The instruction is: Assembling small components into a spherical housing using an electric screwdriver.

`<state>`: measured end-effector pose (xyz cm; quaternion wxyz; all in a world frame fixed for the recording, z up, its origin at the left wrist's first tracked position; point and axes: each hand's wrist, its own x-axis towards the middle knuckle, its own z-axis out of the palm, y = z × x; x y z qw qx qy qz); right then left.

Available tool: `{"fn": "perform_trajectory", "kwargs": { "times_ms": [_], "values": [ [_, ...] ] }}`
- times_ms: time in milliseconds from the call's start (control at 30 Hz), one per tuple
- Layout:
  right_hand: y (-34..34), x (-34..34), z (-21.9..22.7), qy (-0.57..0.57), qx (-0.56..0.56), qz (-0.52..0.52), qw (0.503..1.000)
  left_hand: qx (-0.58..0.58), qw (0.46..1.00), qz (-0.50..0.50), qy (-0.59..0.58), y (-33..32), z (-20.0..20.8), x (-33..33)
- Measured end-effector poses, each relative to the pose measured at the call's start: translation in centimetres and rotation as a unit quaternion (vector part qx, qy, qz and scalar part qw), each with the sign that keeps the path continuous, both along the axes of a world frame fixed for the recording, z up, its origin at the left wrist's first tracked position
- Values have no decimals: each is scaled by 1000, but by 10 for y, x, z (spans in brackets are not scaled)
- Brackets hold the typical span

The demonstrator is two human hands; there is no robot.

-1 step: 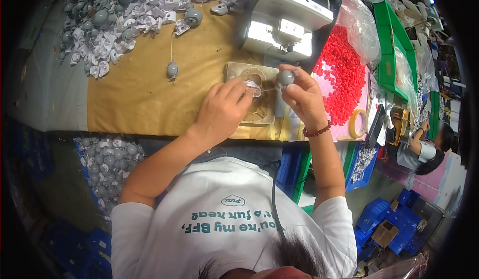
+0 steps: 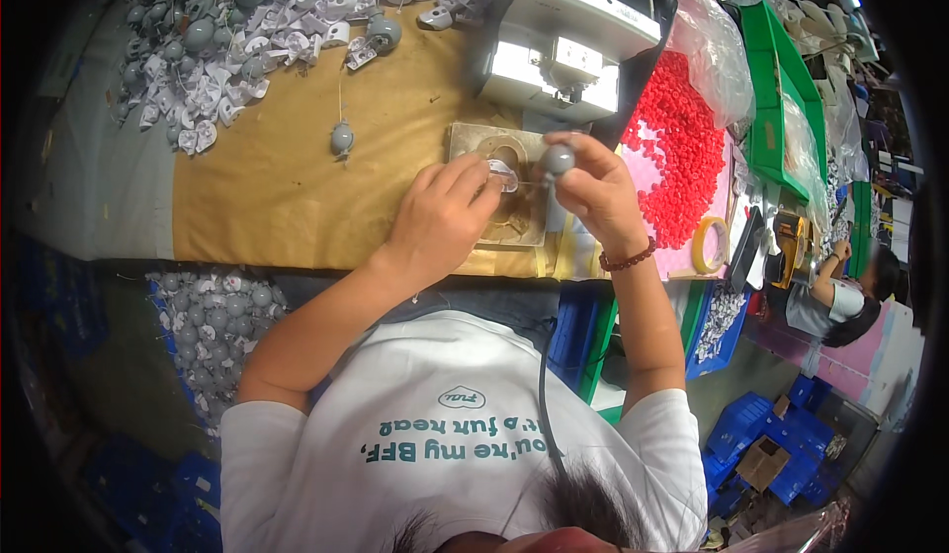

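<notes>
My left hand (image 2: 450, 212) rests at the left side of a beige block (image 2: 529, 232) with rounded recesses. Its fingers close on a small white plastic piece (image 2: 503, 174) at the middle of the block. Over the block's right edge, my right hand (image 2: 601, 192) pinches a shiny grey ball (image 2: 560, 160) between thumb and fingers. A thin cord seems to run between the white piece and the ball. Another grey ball (image 2: 341, 138) lies on the tan table cover (image 2: 287, 197), joined by a string to a white-and-grey part (image 2: 362, 52).
White parts (image 2: 306, 34) and grey balls are heaped at the far left. A white machine (image 2: 554, 79) stands behind the block. To the right are small red pieces (image 2: 677, 158), a tape roll (image 2: 709, 245) and a green bin (image 2: 781, 118). Another person (image 2: 840, 301) sits at far right.
My right hand has shifted the grey ball slightly left and nearer to me. The left hand keeps its place on the white piece.
</notes>
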<state>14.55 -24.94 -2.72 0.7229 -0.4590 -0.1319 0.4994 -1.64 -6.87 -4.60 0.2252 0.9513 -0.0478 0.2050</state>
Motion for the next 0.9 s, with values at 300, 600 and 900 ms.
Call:
{"fn": "perform_trajectory", "kwargs": {
  "times_ms": [300,600,900],
  "values": [
    [34,-20,-15,-545,-206,-30,813,-36,999,-7,-12,5,6,3],
    [34,-24,-10,-630,-194,-71,749,-73,993,82,38,-4,16,25],
    [25,80,-16,-461,-185,-294,817,-88,992,75,45,-6,9,26]
  ]
}}
